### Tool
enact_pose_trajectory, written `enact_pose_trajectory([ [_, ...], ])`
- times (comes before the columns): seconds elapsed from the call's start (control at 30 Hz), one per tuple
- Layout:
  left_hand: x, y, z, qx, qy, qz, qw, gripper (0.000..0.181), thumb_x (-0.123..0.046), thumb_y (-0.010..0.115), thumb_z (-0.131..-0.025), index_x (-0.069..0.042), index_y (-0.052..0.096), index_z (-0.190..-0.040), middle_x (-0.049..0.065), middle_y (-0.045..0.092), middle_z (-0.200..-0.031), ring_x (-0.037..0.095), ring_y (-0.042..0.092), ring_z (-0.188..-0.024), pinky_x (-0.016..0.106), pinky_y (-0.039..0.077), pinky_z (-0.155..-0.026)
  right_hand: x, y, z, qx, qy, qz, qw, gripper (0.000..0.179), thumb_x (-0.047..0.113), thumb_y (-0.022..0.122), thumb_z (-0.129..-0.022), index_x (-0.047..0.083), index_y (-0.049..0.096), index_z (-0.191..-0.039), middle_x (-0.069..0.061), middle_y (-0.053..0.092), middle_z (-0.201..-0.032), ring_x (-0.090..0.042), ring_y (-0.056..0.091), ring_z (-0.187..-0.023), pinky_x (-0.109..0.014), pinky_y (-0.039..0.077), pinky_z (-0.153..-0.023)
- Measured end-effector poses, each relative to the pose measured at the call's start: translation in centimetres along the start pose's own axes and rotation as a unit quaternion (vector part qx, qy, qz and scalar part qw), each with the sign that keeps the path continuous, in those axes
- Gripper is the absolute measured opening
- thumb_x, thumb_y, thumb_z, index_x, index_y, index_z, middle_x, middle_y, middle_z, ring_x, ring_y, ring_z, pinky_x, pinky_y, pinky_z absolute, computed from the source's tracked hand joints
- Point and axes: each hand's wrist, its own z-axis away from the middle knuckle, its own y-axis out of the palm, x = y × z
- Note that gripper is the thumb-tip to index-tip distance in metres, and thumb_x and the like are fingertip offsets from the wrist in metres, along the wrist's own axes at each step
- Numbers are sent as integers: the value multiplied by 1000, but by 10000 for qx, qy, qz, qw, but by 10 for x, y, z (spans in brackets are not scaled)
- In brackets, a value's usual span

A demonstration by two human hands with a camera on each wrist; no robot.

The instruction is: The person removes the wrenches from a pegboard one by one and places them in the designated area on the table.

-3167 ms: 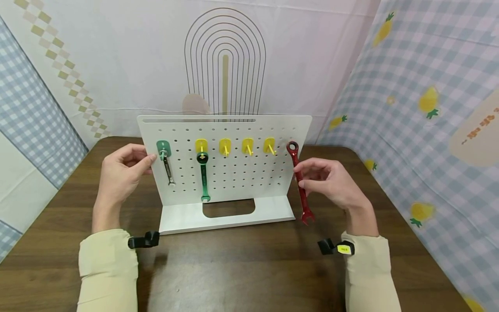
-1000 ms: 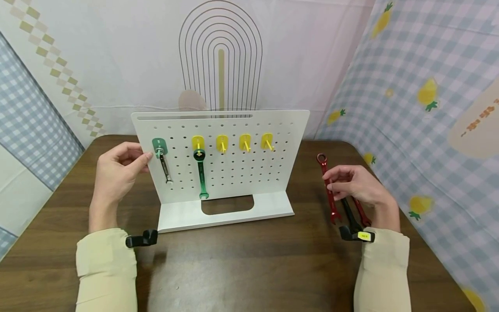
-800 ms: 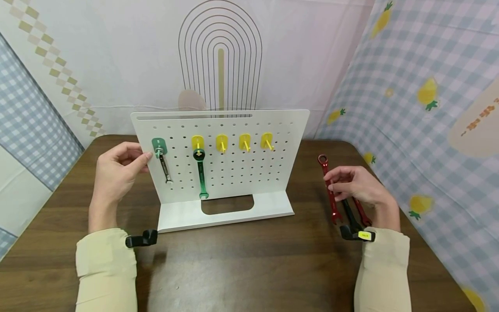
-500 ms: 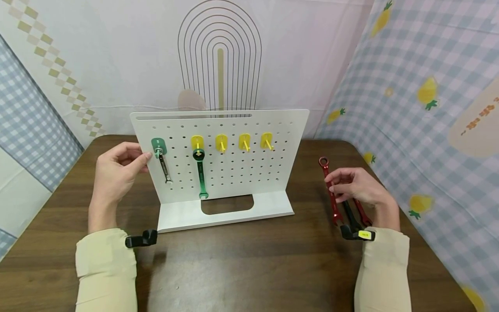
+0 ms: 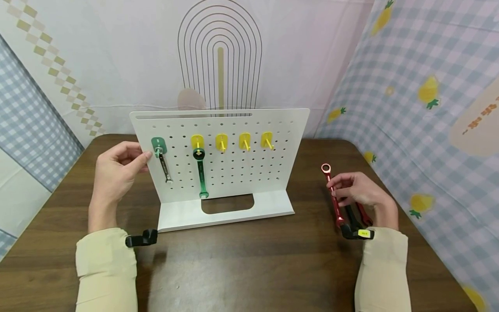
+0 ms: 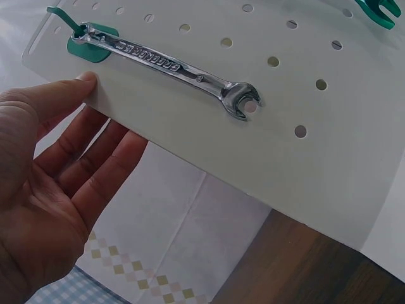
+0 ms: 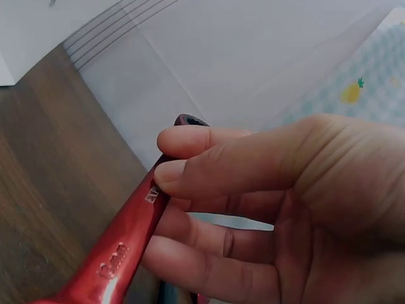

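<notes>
Red wrench (image 5: 336, 207) is right of the pegboard (image 5: 269, 187), apart from it, pinched in the right hand (image 5: 358, 190): thumb and fingertips on the shaft, other fingers loosely bent alongside. From that hand the wrench lies to the left, at the fingertips, long axis running across the fingers. Right hand is the nearer of the 2; left hand (image 5: 117, 169) is well apart, at the board's far side edge. Key relation: board and hooks sit to the left of the wrench, a bit farther from the person. Ring end points away from the person, leaning slightly left; open end points back toward the person, slightly right, close to the wrist camera. Whether the open end touches the counter (image 5: 249, 268), can't tell. Under and just beside the right hand: a black tool (image 5: 352, 216) and a 2nd red wrench (image 5: 364, 215), both partly hidden. Left hand grips the board edge, thumb on the front, fingers behind, near the green hook (image 5: 158, 143). Silver wrench (image 6: 164, 63) hangs from that hook, open end down. Next along, 4 yellow hooks (image 5: 244, 141) in a row; green wrench (image 5: 201, 177) hangs from the leftmost, open end down, other 3 hold nothing. Board stands on the counter, cloth backdrop (image 5: 136, 56) behind, checked cloth (image 5: 390, 143) at right.
</notes>
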Motion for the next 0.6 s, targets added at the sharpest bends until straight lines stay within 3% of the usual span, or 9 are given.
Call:
enact_pose_trajectory([
  [0.6,3,0,0,-26,-97,-91,9999,22,-5,71,-85,7,65,-102,3,62,-73,4,60,-56,16,56,-57,-15,-1,-4,25,411,228,9989,32,2,66,-86,-7,59,-115,-15,63,-93,-22,62,-79,-44,60,-65],
])
